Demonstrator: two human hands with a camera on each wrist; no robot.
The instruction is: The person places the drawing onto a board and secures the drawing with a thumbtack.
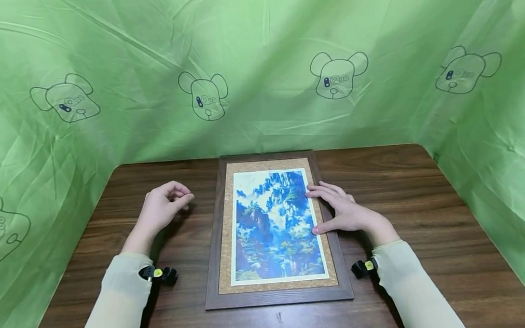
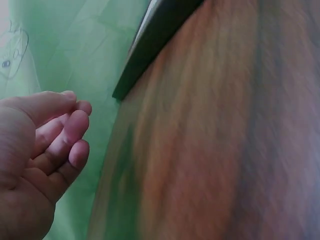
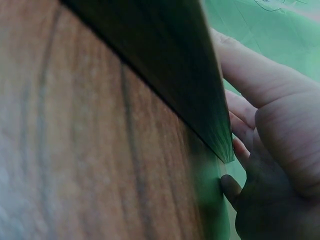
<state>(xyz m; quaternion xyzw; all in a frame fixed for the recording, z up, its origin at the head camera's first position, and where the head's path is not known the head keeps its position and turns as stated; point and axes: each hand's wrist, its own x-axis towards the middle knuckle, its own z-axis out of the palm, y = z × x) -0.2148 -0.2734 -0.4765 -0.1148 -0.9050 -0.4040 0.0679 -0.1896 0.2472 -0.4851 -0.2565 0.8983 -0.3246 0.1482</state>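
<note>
In the head view a blue landscape print (image 1: 272,225) with a white border lies on a cork board (image 1: 282,285) in a brown wooden frame (image 1: 279,297). My right hand (image 1: 341,212) reaches across the frame's right side, fingers spread and fairly straight. Its fingertips and thumb rest on the print's right edge. To the left of the frame my left hand (image 1: 165,206) is held above the table, fingers loosely bent and thumb near the index fingertip. Nothing shows between them in the left wrist view, where the hand (image 2: 40,145) appears apart from the frame (image 2: 150,45).
The board lies flat on a dark wood-grain table (image 1: 163,318), its far edge close to the table's back edge. A green curtain (image 1: 252,45) with bear-head drawings encloses the back and both sides. Small black cameras (image 1: 159,274) are worn at both wrists.
</note>
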